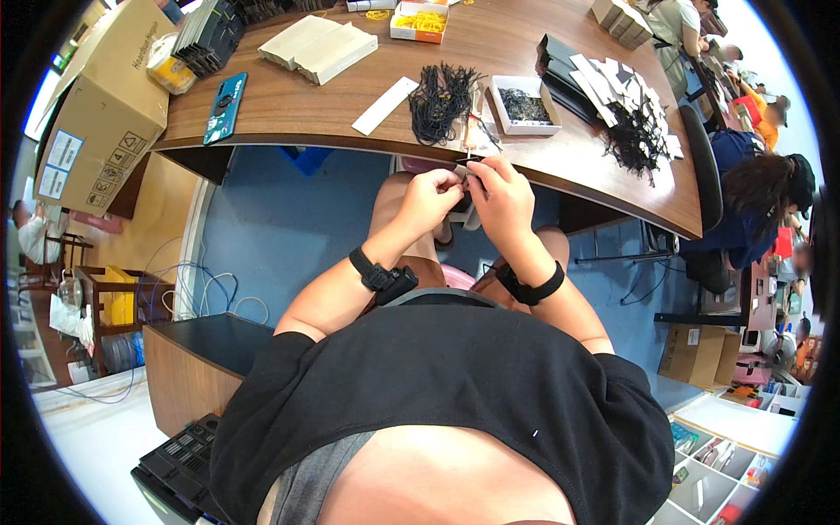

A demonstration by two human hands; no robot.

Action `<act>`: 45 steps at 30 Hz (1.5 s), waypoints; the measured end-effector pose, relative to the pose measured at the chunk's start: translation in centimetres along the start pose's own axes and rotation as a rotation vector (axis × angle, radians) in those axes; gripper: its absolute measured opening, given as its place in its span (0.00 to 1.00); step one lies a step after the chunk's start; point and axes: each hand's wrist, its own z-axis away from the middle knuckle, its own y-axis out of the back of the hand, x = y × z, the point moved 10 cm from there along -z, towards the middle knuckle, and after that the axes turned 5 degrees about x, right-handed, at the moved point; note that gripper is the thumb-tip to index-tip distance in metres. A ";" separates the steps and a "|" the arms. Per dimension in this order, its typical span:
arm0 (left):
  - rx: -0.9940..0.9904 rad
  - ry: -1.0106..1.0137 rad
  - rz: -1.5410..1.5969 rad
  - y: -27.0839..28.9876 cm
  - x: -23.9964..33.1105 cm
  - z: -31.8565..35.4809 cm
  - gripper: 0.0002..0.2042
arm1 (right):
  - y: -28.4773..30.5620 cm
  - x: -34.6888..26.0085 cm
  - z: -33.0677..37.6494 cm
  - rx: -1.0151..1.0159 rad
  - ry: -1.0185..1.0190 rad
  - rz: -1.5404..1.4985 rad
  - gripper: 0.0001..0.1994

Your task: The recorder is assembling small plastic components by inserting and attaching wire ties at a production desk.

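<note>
My left hand and my right hand meet just in front of the table's near edge, above my lap. Both are closed, thumbs and fingertips pinched together. Something small, thin and dark sits between the fingertips, too small and hidden to name. Right beyond them on the table lie a bundle of black cords and a tool with an orange handle. An open white box of small black pieces stands to the right of these. Left of the cords is a blank white strip.
White tags with black cords are heaped on the table's right side. Farther back are a beige stack of cards and a box of yellow bands. A phone lies left, near a large carton. A person sits at right.
</note>
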 end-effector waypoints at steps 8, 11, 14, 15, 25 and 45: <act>0.006 -0.108 -0.027 0.0 0.8 -0.1 0.05 | -0.1 0.5 0.0 -0.001 -0.055 -0.034 0.09; 0.000 -0.068 -0.030 0.1 0.4 -0.1 0.05 | -0.1 0.1 0.2 -0.006 -0.018 -0.034 0.09; -0.010 -0.040 -0.047 0.1 0.0 -0.1 0.05 | -0.6 0.7 0.4 -0.024 -0.085 -0.130 0.08; -0.016 -0.031 -0.060 0.1 -0.3 0.0 0.05 | -1.0 1.4 0.6 -0.039 -0.156 -0.204 0.07; -0.075 0.006 -0.038 0.8 -1.0 1.2 0.05 | -2.8 1.4 3.3 -0.234 -0.210 -0.482 0.08; -0.154 0.062 -0.262 3.0 0.6 2.3 0.07 | -7.6 5.9 5.9 -0.338 -1.315 -1.784 0.06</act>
